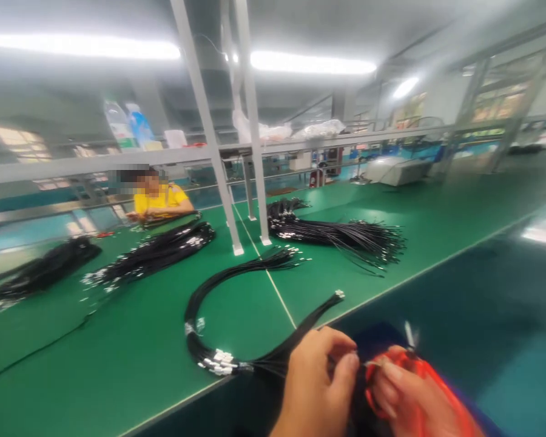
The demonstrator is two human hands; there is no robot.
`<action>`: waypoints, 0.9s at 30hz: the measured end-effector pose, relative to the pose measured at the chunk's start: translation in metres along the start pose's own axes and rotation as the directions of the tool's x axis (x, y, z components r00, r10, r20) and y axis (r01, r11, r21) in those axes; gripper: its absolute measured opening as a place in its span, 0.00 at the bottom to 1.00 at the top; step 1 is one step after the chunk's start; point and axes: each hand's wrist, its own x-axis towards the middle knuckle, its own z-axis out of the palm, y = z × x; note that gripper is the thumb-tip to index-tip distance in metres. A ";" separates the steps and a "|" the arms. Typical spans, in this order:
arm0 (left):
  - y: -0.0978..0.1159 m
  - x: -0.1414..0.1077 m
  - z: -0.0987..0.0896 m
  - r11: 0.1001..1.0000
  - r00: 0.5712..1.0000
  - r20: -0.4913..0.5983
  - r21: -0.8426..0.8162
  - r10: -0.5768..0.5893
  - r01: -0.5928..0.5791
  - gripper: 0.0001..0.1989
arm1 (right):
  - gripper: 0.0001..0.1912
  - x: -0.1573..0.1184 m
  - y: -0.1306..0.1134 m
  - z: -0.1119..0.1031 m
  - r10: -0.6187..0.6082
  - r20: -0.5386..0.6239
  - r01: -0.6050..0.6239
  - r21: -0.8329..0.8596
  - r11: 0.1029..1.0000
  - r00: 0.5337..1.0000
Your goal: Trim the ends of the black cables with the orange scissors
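Observation:
My right hand point(404, 382) is wrapped round a pair of red-handled scissors point(441, 385), whose blurred blades point upward. Its thumb and fingertips also pinch a thin, pale strand. Beside it, at the table's near edge, my left hand point(318, 376) is closed in a pinch; what lies between its fingertips is too small to make out. A black cable bundle point(200, 297) with white connectors curves over the green table point(141, 346), and part of it passes behind my left hand. One end of a bundle, with white tips, sticks out just above that hand.
More black cable bundles lie beyond, one on the right point(337, 233) and one on the left point(159, 249). White posts point(250, 121) rise from the table to a shelf point(95, 159) with bottles. A person in a yellow top point(164, 200) sits across. A grey-white package point(395, 171) lies farther back.

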 end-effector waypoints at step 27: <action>-0.007 -0.009 -0.008 0.660 0.903 0.277 -0.617 -0.327 0.428 0.16 | 0.09 -0.021 0.018 0.036 -0.787 -0.173 0.536 -0.644 0.546 0.592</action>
